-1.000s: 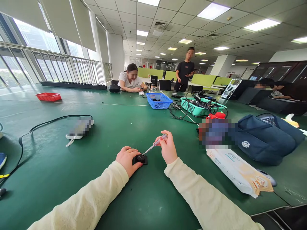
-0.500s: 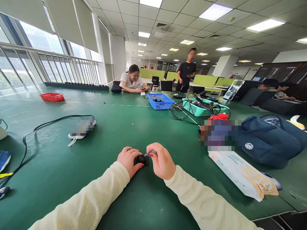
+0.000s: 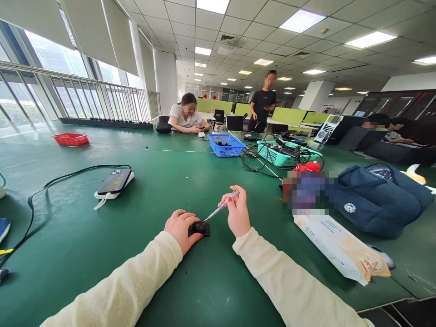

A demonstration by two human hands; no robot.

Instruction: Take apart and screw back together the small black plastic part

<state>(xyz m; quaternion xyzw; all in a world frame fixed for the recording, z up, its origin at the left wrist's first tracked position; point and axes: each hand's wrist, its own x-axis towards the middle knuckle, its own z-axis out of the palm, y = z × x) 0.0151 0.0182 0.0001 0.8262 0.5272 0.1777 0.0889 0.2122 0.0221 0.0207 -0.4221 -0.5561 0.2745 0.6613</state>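
Note:
A small black part (image 3: pixel 200 227) with a round top and a flat base lies on the green table in front of me. My left hand (image 3: pixel 181 228) grips its left side, thumb at the near edge and fingers over the far side. A screwdriver with a clear handle (image 3: pixel 223 203) is pinched in my right hand (image 3: pixel 237 210) by the handle. Its thin metal shaft slants down to the left, and the tip is at the top of the black part. Whether the tip sits in a screw is too small to tell.
On the green table (image 3: pixel 163 181) a phone (image 3: pixel 115 180) lies on a white device at left. A red tray (image 3: pixel 71 139), blue basket (image 3: pixel 226 145) and teal basket (image 3: pixel 277 156) stand farther back. A white packet (image 3: pixel 340 245) and navy bag (image 3: pixel 378 200) are right. Two people are across the table.
My right hand has moved up and slightly right, back along the screwdriver, so more of its shaft and handle shows. My left hand still holds the black part.

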